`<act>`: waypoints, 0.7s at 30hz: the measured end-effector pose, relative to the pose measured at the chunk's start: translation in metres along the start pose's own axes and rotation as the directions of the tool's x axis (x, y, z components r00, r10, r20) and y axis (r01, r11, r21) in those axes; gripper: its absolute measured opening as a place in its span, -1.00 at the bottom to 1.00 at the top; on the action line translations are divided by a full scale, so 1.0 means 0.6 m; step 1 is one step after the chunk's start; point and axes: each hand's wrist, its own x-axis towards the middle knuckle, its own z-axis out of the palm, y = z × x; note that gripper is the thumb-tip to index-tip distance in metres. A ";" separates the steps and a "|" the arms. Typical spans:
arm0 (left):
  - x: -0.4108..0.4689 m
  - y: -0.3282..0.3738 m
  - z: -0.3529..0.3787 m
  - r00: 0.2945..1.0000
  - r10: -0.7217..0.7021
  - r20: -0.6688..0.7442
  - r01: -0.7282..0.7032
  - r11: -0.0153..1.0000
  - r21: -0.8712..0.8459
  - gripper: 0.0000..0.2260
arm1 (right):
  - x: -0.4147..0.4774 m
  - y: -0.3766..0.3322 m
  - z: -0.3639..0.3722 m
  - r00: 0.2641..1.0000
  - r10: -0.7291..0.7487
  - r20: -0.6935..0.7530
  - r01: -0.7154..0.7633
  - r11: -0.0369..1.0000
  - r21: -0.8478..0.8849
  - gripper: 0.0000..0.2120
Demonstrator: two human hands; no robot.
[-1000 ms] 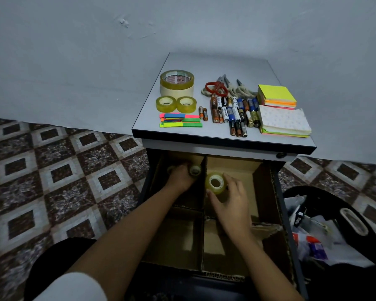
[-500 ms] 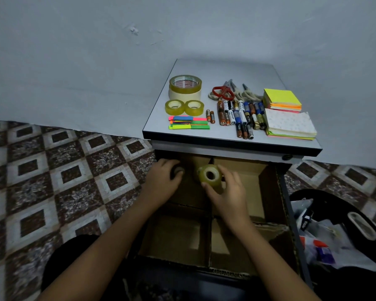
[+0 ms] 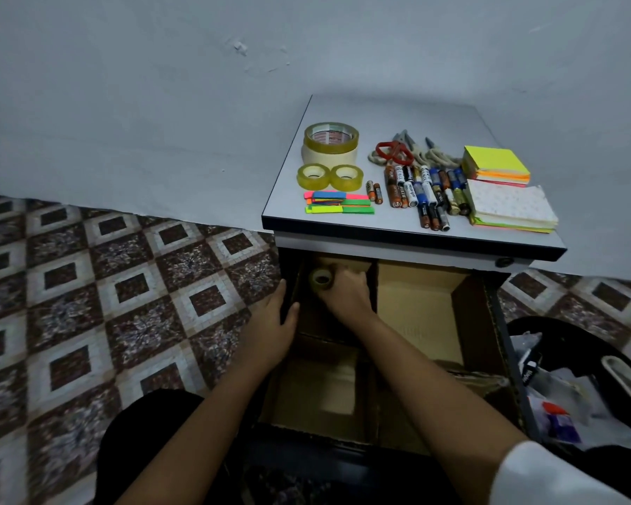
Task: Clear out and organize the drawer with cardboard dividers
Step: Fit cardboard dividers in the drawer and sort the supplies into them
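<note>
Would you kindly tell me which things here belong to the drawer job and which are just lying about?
Job: drawer, cardboard dividers, small tape roll in the right hand, tabletop tape rolls, sticky flags, batteries, scissors, sticky notes.
Lying about: black bag of scraps on the floor.

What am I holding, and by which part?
Right hand grips a small clear tape roll by its outer rim; left hand only rests on the drawer's left wall.
</note>
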 end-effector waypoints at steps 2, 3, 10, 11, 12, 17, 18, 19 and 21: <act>-0.001 -0.002 0.001 1.000 0.011 -0.013 -0.011 1.000 -0.016 -0.51 | 0.005 -0.002 0.006 0.999 0.035 0.004 -0.035 0.998 -0.047 -0.64; -0.001 -0.002 0.001 1.000 0.014 -0.020 -0.014 1.000 -0.019 -0.51 | 0.007 -0.003 0.010 0.999 0.041 0.001 -0.040 0.997 -0.070 -0.66; -0.003 -0.002 0.004 0.999 0.011 -0.052 -0.013 0.999 -0.049 -0.52 | 0.018 0.001 0.029 0.998 0.068 -0.003 -0.068 0.985 -0.160 -0.71; -0.002 -0.003 0.004 0.999 0.010 -0.052 -0.012 0.998 -0.054 -0.52 | 0.018 0.002 0.030 0.998 0.065 -0.003 -0.064 0.984 -0.169 -0.70; -0.002 -0.004 0.004 0.999 0.009 -0.051 -0.012 0.998 -0.062 -0.52 | 0.018 0.002 0.029 0.998 0.063 -0.002 -0.062 0.983 -0.175 -0.70; -0.001 -0.006 0.005 0.999 0.017 -0.039 -0.020 0.997 -0.074 -0.53 | 0.017 0.000 0.024 0.999 0.036 0.002 -0.035 0.985 -0.169 -0.54; -0.001 -0.005 0.005 0.999 0.015 -0.036 -0.017 0.997 -0.074 -0.52 | 0.015 0.000 0.023 1.000 0.025 -0.008 -0.026 0.988 -0.154 -0.52; -0.001 -0.005 0.004 0.999 0.013 -0.035 -0.016 0.997 -0.075 -0.52 | 0.014 0.000 0.022 1.000 0.014 -0.017 -0.016 0.991 -0.133 -0.50; -0.001 -0.006 0.004 0.999 0.011 -0.032 -0.014 0.997 -0.075 -0.52 | 0.008 0.001 0.019 0.999 -0.011 -0.036 0.008 0.997 -0.082 -0.49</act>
